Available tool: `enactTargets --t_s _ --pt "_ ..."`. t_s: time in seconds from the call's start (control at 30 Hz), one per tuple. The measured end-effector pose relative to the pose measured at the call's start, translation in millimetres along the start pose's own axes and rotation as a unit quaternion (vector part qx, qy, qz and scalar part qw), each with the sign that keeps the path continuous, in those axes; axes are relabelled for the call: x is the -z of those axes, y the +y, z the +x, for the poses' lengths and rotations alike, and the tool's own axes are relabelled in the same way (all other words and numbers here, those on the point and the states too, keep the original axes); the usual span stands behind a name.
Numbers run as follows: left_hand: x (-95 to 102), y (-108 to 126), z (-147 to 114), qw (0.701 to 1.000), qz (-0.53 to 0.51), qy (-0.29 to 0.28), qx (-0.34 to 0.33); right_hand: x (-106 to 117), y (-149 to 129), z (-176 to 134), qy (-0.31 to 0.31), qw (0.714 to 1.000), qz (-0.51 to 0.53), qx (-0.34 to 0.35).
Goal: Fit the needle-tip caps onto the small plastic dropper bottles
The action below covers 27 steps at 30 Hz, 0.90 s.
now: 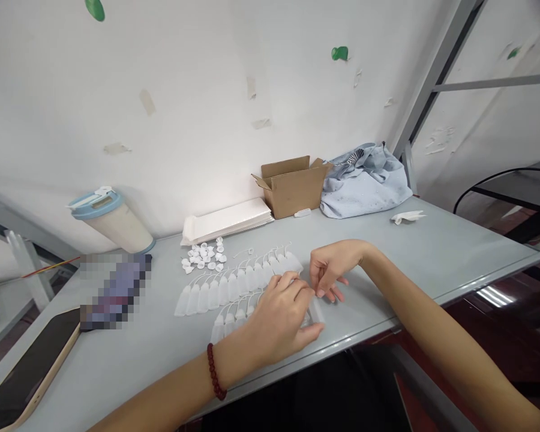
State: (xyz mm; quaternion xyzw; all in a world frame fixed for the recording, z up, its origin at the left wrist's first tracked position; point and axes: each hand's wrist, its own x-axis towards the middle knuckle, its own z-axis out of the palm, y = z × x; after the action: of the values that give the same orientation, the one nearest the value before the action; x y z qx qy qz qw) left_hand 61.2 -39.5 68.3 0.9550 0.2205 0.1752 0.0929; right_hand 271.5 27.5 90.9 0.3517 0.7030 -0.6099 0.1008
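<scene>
Small translucent white plastic bottles (pixel 227 288) with thin bent spouts lie in two rows on the grey table. My left hand (pixel 281 315), a dark red bead bracelet at its wrist, covers part of the nearer row (pixel 229 324). Its fingers are bent, and a translucent bottle (pixel 315 312) shows between them and the outstretched thumb. Close against it, my right hand (pixel 335 267) has thumb and forefinger pressed together by the bottle's end; whatever they pinch is hidden. The other right fingers curl below. A pile of small white caps (pixel 202 257) lies behind the rows.
At the back stand a tilted tumbler (pixel 117 222), a stack of white packets (pixel 229 219), an open cardboard box (pixel 297 186) and a light blue cloth bag (pixel 364 186). A phone (pixel 31 366) lies at left. A crumpled white tissue (pixel 407 217) lies at right.
</scene>
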Motion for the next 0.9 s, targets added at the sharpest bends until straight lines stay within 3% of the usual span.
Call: enactTargets --t_s 0.23,0.67,0.9 --pt "3.6 0 -2 0.999 0.011 -0.031 -0.032 1 1 3 -0.016 1.000 -0.005 -0.018" --pt "-1.6 -1 3 0.997 0.032 -0.045 0.045 -1 -2 7 0.015 1.000 -0.011 -0.017" --pt "10.8 -7 2 0.998 0.019 -0.020 0.065 -2 -3 7 0.062 0.997 -0.045 0.015"
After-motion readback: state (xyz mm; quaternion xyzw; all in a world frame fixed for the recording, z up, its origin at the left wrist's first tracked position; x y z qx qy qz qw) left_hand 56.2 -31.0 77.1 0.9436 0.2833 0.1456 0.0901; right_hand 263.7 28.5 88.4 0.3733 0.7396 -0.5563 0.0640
